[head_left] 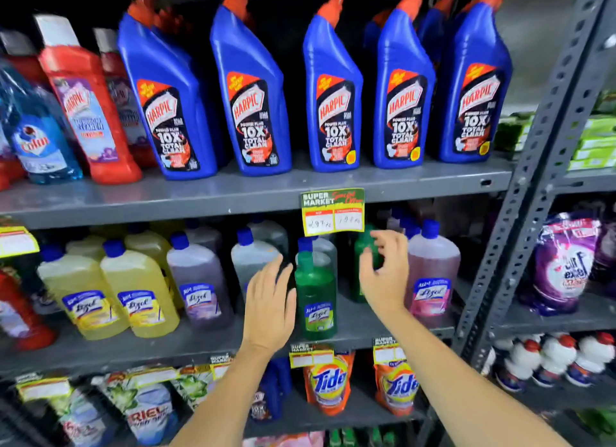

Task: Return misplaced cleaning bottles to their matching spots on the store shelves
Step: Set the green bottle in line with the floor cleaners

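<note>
A green Lizol bottle point(316, 293) stands upright at the front of the middle shelf point(206, 348). My left hand point(268, 308) is flat and open just left of it, fingers spread, not gripping. My right hand point(386, 273) hovers to its right with curled, parted fingers in front of a second green bottle point(365, 253) further back; it holds nothing. Beside them on the same shelf stand yellow Lizol bottles point(138, 293), a purple one point(200, 280), a clear grey one point(251, 256) and a pink one point(433, 273).
The upper shelf point(233, 193) carries several blue Harpic bottles point(253, 93), a red Harpic bottle point(90, 106) and a blue Colin bottle point(40, 136). A price tag point(332, 211) hangs from its edge. Tide pouches point(328, 383) sit below. A grey upright post point(533, 166) bounds the right.
</note>
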`<state>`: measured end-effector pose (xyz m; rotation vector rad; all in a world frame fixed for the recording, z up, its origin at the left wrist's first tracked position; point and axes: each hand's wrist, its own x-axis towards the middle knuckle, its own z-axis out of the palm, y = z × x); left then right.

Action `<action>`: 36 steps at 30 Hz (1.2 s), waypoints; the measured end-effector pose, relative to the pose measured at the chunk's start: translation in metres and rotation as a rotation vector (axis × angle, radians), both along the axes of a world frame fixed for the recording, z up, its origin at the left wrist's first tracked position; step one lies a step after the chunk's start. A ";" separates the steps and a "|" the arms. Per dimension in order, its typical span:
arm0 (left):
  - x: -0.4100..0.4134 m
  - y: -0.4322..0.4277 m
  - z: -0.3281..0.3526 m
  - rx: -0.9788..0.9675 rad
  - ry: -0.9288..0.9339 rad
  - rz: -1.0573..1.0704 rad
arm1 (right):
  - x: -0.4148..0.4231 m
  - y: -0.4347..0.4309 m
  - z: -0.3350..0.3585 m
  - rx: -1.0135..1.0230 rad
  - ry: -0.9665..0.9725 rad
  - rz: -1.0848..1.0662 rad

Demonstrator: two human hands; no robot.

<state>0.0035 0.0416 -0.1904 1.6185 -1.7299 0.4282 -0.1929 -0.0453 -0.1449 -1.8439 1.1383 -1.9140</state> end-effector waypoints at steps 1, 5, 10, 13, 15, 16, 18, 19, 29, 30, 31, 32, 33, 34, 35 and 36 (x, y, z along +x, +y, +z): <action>0.001 0.003 -0.013 0.066 -0.004 0.002 | 0.006 0.005 -0.010 0.066 0.039 0.038; 0.007 0.009 -0.063 0.335 -0.081 0.040 | 0.034 0.020 -0.040 0.323 0.214 0.159; 0.016 0.004 -0.117 0.589 -0.050 -0.015 | 0.074 0.029 -0.064 0.555 0.215 0.172; 0.019 0.002 -0.135 0.695 -0.090 -0.039 | 0.090 0.028 -0.074 0.635 0.225 0.088; 0.020 0.001 -0.142 0.725 -0.115 -0.048 | 0.095 0.027 -0.079 0.680 0.197 0.035; 0.020 0.001 -0.144 0.721 -0.126 -0.041 | 0.097 0.026 -0.081 0.685 0.197 0.014; 0.021 0.001 -0.146 0.688 -0.128 -0.031 | 0.097 0.026 -0.084 0.674 0.217 -0.008; 0.022 0.001 -0.147 0.680 -0.130 -0.030 | 0.097 0.025 -0.085 0.668 0.222 -0.012; 0.021 0.007 -0.151 0.718 -0.081 -0.038 | 0.078 0.019 -0.085 0.675 0.217 -0.024; 0.021 0.007 -0.150 0.720 -0.081 -0.039 | 0.072 0.017 -0.085 0.679 0.201 -0.033; 0.021 0.007 -0.150 0.721 -0.079 -0.040 | 0.066 0.014 -0.084 0.681 0.189 -0.043; 0.022 0.007 -0.151 0.721 -0.083 -0.041 | 0.059 0.011 -0.084 0.680 0.182 -0.054; 0.022 0.006 -0.152 0.712 -0.089 -0.041 | 0.052 0.008 -0.084 0.678 0.177 -0.065; 0.022 0.006 -0.153 0.707 -0.093 -0.041 | 0.045 0.004 -0.083 0.678 0.171 -0.078; 0.021 0.006 -0.153 0.704 -0.091 -0.042 | 0.038 0.001 -0.082 0.681 0.165 -0.092; 0.021 0.006 -0.153 0.698 -0.089 -0.043 | 0.031 -0.002 -0.080 0.684 0.157 -0.105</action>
